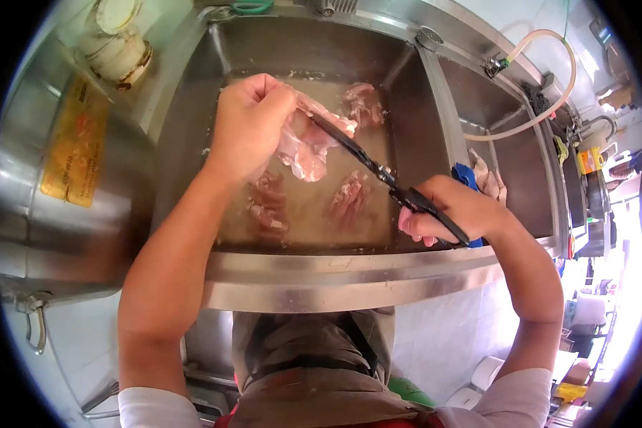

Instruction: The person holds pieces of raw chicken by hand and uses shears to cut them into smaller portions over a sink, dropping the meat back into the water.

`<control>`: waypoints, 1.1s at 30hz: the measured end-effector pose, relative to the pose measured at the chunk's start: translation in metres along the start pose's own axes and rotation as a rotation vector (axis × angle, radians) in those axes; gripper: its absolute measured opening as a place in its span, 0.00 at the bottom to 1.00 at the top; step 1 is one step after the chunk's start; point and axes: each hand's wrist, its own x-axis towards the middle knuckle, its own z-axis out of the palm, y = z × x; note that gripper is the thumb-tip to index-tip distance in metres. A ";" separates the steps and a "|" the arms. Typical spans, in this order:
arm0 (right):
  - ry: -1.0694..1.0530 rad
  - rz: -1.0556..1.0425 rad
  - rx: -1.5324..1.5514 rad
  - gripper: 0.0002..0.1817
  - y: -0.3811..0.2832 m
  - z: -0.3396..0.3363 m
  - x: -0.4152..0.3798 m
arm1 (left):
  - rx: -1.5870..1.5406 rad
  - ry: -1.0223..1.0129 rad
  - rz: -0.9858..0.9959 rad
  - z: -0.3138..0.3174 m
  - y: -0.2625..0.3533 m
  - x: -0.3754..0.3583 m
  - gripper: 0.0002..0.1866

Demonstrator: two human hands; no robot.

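My left hand pinches one end of a piece of raw meat, which hangs above a steel sink basin. In my right hand is a pair of black scissors, my fingers through the handles. Their blades reach left to the meat's upper edge, and the tips are partly hidden against it. Under the meat, cloudy water fills the basin's bottom. Several other raw meat pieces lie in it, including one at the back right and one at the front.
A second basin adjoins on the right, with a pale hose curving over it. Pale meat and a blue cloth are beside my right hand. Green-handled scissors rest on the back rim. A steel cabinet stands left.
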 end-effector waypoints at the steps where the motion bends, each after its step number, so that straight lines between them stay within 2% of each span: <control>1: 0.011 0.003 -0.003 0.17 0.000 -0.001 0.001 | -0.004 -0.002 -0.008 0.003 0.003 -0.002 0.05; 3: 0.031 0.010 -0.014 0.17 -0.001 -0.002 0.002 | -0.014 -0.018 -0.032 0.004 0.004 -0.004 0.05; 10: 0.079 0.136 -0.032 0.26 -0.017 0.000 -0.003 | -0.077 -0.094 -0.083 -0.005 0.004 0.000 0.05; 13: -0.008 0.004 0.050 0.23 -0.001 -0.001 0.000 | -0.131 -0.107 -0.103 -0.009 0.000 0.003 0.04; 16: -0.065 -0.121 -0.108 0.21 -0.001 -0.005 0.006 | -0.125 -0.125 -0.106 -0.010 -0.005 0.006 0.04; 22: -0.035 -0.028 -0.040 0.20 -0.011 -0.004 0.009 | -0.066 -0.056 -0.087 -0.003 -0.001 0.001 0.04; 25: -0.012 0.052 0.047 0.16 -0.016 -0.002 0.008 | -0.004 -0.012 -0.036 -0.001 -0.001 0.001 0.05; 29: 0.070 0.120 0.062 0.19 -0.033 0.002 0.005 | 0.038 0.021 -0.017 0.001 0.003 -0.004 0.07; 33: 0.032 0.092 0.098 0.20 -0.027 -0.001 0.000 | -0.113 0.040 -0.043 -0.002 0.009 -0.004 0.09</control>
